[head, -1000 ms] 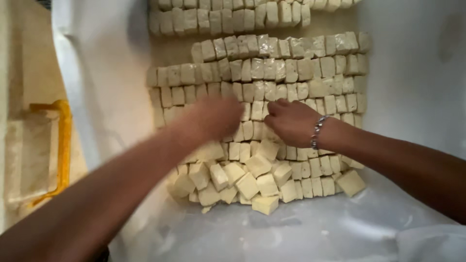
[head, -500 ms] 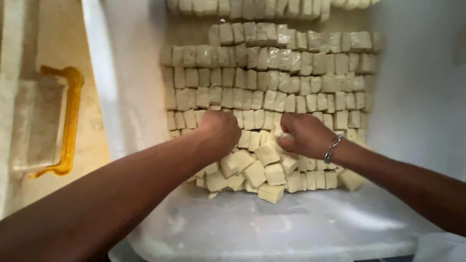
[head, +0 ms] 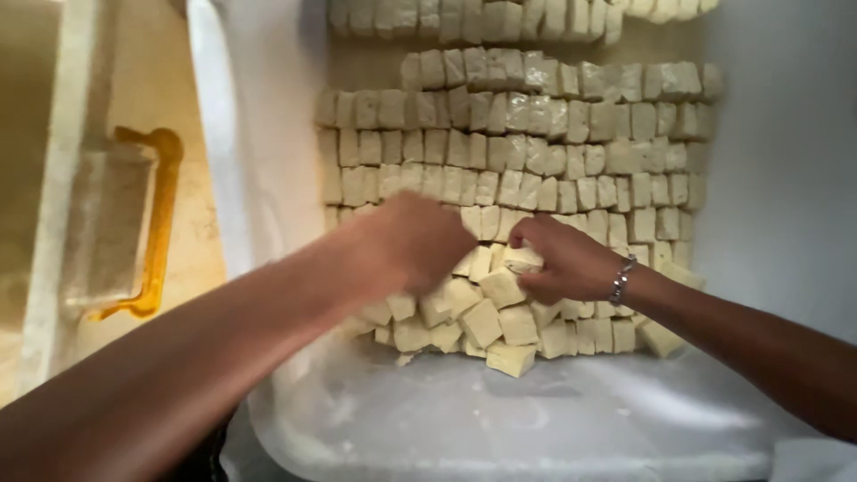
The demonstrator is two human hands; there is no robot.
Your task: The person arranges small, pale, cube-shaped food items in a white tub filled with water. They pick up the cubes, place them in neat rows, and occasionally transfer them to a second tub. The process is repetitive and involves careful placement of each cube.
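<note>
White cloth (head: 536, 419) covered the counter nearest the camera, with bare wet patches up front. Just past it sat a loose heap of pale cubes (head: 482, 321), tipped every which way. Both hands were right on that heap: the left hand (head: 415, 245) lay over its left side, fingers hidden so I couldn't tell their grip, while the right hand (head: 567, 263) had its fingers curled around one cube. Beyond them, neat rows (head: 536, 134) ran left to right.
</note>
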